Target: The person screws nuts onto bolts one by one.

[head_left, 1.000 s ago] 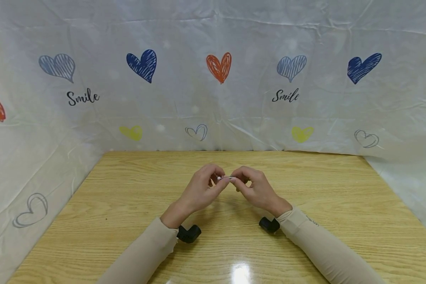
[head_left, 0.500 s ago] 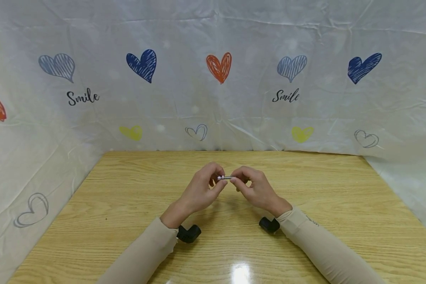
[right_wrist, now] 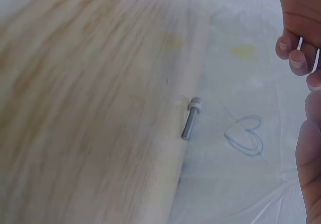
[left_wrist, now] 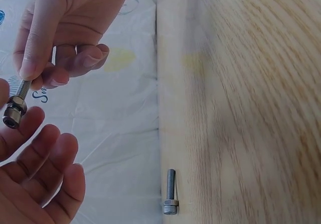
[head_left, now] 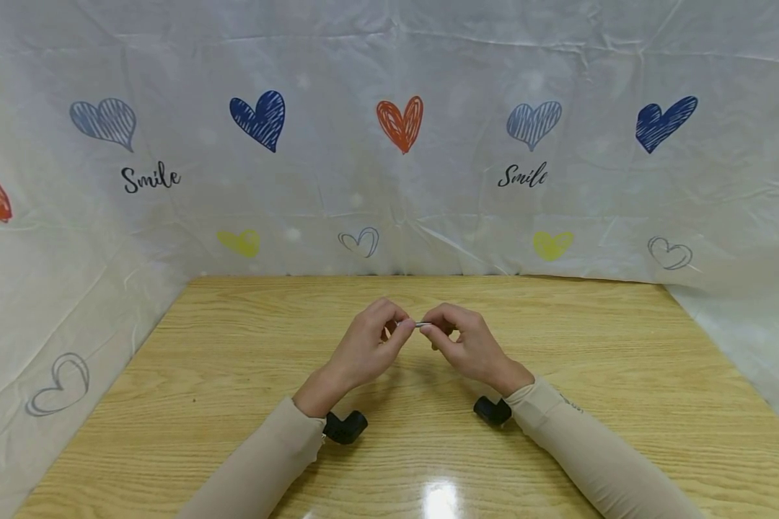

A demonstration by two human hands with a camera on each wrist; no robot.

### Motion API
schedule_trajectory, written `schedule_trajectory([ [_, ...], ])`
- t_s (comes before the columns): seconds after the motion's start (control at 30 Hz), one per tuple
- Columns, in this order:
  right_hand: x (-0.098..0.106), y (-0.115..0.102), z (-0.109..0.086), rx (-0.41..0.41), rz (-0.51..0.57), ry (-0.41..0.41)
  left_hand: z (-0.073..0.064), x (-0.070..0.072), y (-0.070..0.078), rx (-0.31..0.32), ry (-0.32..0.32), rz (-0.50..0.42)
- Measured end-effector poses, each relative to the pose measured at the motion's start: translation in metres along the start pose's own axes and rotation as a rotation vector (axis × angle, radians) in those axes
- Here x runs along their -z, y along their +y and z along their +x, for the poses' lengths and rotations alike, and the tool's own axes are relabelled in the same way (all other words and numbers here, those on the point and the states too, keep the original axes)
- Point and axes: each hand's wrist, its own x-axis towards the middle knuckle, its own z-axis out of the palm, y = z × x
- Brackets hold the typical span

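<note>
A metal bolt point(left_wrist: 23, 87) with a nut point(left_wrist: 17, 103) beside its head spans the gap between my two hands, above the table. My right hand point(head_left: 470, 346) pinches the threaded end between thumb and index finger. At the other end, the thumb and index finger of my left hand point(head_left: 366, 346) close around the head and nut. The head view shows only a short stretch of shaft, since the left thumb hides the rest. A second bolt point(left_wrist: 171, 191), also with a nut near its head, lies on the wooden table in both wrist views. I cannot find it in the head view.
The wood-grain table point(head_left: 234, 404) reaches back to a white cloth point(head_left: 454, 58) printed with hearts and "Smile", which also hangs along the sides. Black angled mounts point(head_left: 347, 428) stick out by both wrists.
The left fingers loosen from the bolt half a second ago, baring its head and nut, and now close over that end again. The right hand holds still.
</note>
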Motion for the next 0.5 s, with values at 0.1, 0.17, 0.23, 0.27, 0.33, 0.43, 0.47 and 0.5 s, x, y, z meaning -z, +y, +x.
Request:
schedule_trajectory([
  [0.1,0.001,-0.009,0.002,0.014,0.001,0.005,0.000,0.000,0.000,0.001,-0.001,-0.011],
  [0.17,0.002,-0.017,0.004,0.020,0.002,0.007,0.001,0.001,0.001,-0.005,-0.002,-0.010],
  [0.23,0.004,-0.025,0.006,0.020,0.005,0.009,0.001,0.001,0.001,-0.017,-0.002,-0.011],
  [0.27,0.004,-0.028,0.006,0.018,0.004,0.009,0.001,0.001,0.001,-0.023,-0.003,-0.007],
  [0.33,0.005,-0.031,0.007,0.018,0.002,0.008,0.002,0.001,0.000,-0.037,-0.005,0.000],
  [0.43,0.005,-0.033,0.007,0.019,0.003,0.008,0.002,0.001,0.000,-0.054,-0.005,-0.006],
  [0.47,0.005,-0.032,0.007,0.019,0.004,0.007,0.002,0.001,0.000,-0.060,-0.004,-0.006],
  [0.5,0.005,-0.032,0.007,0.020,0.005,0.008,0.002,0.001,0.000,-0.066,-0.002,-0.008],
])
